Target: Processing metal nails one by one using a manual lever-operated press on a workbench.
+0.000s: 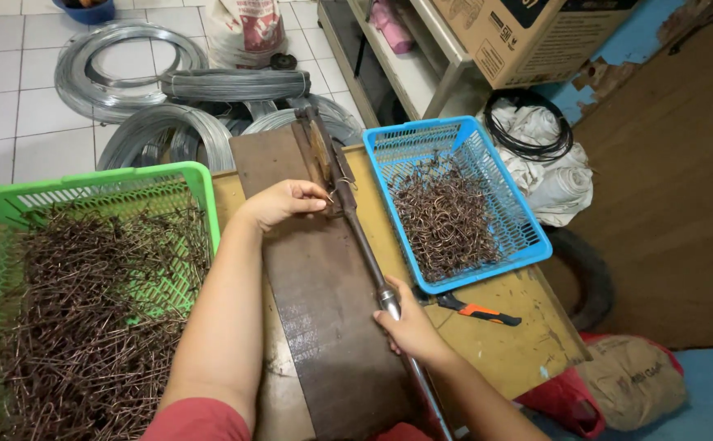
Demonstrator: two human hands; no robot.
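Steel lever (355, 224) runs lengthwise up the dark board (315, 318), away from the body; right hand (409, 327) wraps its near end, left hand (284, 202) pinches a small wire hook (330, 194) at the far end.

The left hand (284, 202) rests on a dark board (324, 327), fingertips at a small wire piece (338, 194) against the bending jig (321, 155). The right hand (409, 327) grips the metal lever (366, 245), which runs diagonally along the board. A green basket (201, 175) of bent wire sits left; a blue basket (536, 237) of hooks sits right. An orange-handled tool (480, 311) lies beside the blue basket. Wire coils (127, 73) lie on the tiled floor.
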